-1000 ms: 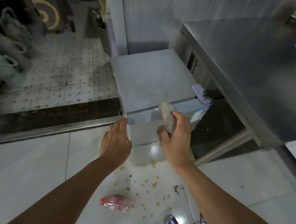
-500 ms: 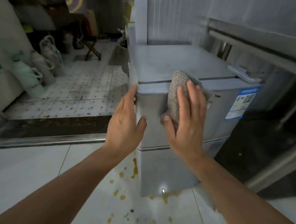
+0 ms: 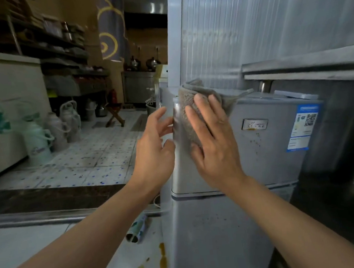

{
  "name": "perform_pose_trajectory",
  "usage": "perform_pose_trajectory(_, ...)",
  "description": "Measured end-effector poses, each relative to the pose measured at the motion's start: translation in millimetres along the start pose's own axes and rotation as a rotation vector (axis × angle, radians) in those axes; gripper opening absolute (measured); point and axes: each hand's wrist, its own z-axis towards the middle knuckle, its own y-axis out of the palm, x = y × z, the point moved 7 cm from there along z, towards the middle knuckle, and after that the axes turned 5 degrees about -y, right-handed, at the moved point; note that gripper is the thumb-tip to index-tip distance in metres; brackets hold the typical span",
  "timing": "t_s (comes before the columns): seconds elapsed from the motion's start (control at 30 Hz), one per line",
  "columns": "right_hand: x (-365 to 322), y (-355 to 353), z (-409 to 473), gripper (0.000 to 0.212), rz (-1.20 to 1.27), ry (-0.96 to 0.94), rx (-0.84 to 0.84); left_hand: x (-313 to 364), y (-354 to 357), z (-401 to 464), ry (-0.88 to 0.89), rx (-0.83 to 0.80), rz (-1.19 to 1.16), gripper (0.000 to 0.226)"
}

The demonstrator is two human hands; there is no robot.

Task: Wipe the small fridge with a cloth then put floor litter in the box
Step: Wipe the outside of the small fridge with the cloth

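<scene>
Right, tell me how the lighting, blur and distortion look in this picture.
Head view: dim, bluish light; the wide angle bows the edges; the shelves at back look soft; the left hand is slightly smeared; the right hand, cloth and fridge stay fairly sharp.

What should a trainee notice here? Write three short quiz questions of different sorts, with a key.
1. True or false: the right hand presses the cloth flat against the small fridge.
2. What lies on the floor by the fridge's left side? A) crushed can B) broom C) plate
3. Fill in: the left hand touches the fridge's front-left ____.

Key: 1 true; 2 A; 3 corner.
</scene>
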Motion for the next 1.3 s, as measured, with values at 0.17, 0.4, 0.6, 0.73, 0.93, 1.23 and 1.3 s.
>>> perform_pose_trajectory(0.17,-1.1,4.0,37.0,0.058,-0.056,-0.158,-0.061,-17.4,-5.0,-4.8,-0.085,-0.034,-0.167,0.067)
perform_pose_trajectory(0.4,-15.5,27.5,-26.3,0.048,-0.034,-0.299,-0.063,-73.7,2.7,-43.3,-0.324,0.047,-0.238,0.043)
perform_pose_trajectory(0.6,-36.6,56.8,-128.2,0.048,-0.054,-0.445,-0.325,-99.6,10.2,-67.1,-0.500,0.124,-0.278,0.028)
perform_pose_trajectory(0.73,-25.7,44.9,-113.7,0.047,-0.105,-0.587,-0.383,-92.7,11.9,-68.2,-0.505,0.138,-0.229,0.026)
perform_pose_trajectory(0.93,29.2,-9.6,-12.8,0.038,-0.238,-0.431,-0.118,-41.7,11.5,-38.4,-0.302,0.138,-0.210,0.025)
perform_pose_trajectory(1.23,9.6,23.1,-123.8,0.050,-0.141,-0.345,-0.110,-17.5,30.8,-38.8,-0.105,0.140,0.012,0.060)
perform_pose_trajectory(1.3,8.6,27.5,-147.2,0.048,-0.153,-0.404,-0.211,-16.6,33.2,-42.4,-0.073,0.139,0.094,0.067)
